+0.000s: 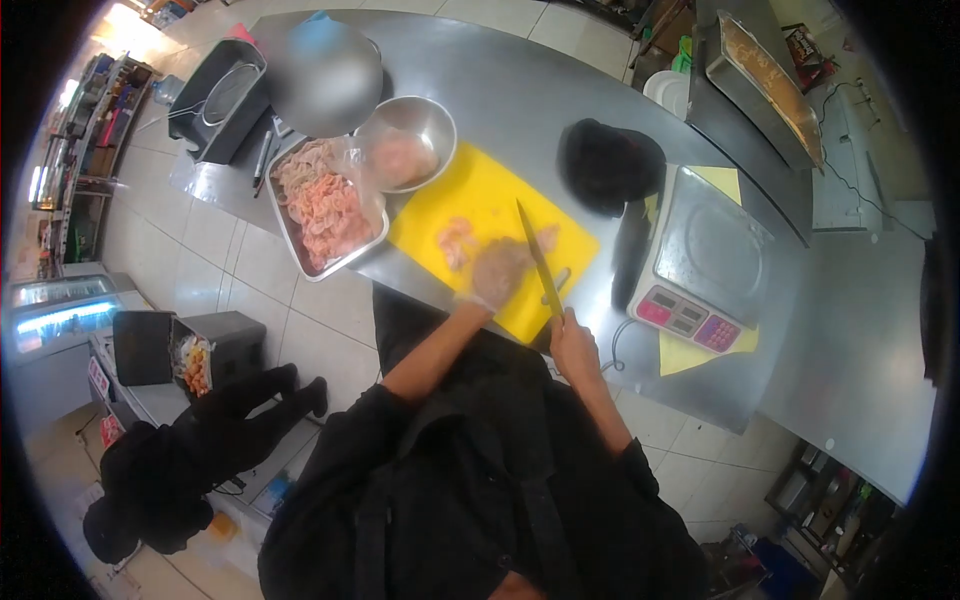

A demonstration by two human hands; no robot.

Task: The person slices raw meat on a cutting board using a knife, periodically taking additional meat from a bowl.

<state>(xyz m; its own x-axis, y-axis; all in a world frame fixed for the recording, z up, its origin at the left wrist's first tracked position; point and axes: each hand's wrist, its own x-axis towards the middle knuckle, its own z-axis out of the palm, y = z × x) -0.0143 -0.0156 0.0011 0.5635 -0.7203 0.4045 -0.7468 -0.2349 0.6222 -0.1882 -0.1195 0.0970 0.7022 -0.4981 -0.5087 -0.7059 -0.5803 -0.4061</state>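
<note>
My right hand (574,350) is closed around the handle of a long kitchen knife (541,258). Its blade points away from me across a yellow cutting board (440,207). My left hand (497,273), in a clear plastic glove, rests on the board just left of the blade, fingers curled down; what lies under them is hidden. Pieces of raw meat (456,242) lie beside that hand, and another raw piece (547,238) sits right of the blade. A small greyish object (556,285), too blurred to name, lies near the blade's lower part.
Left of the board stand a metal tray (345,262) heaped with raw meat and a steel bowl (447,135) with meat in a plastic bag. A black cap-like item (612,165) and a digital scale (700,250) are to the right. A person in black (190,465) is at lower left.
</note>
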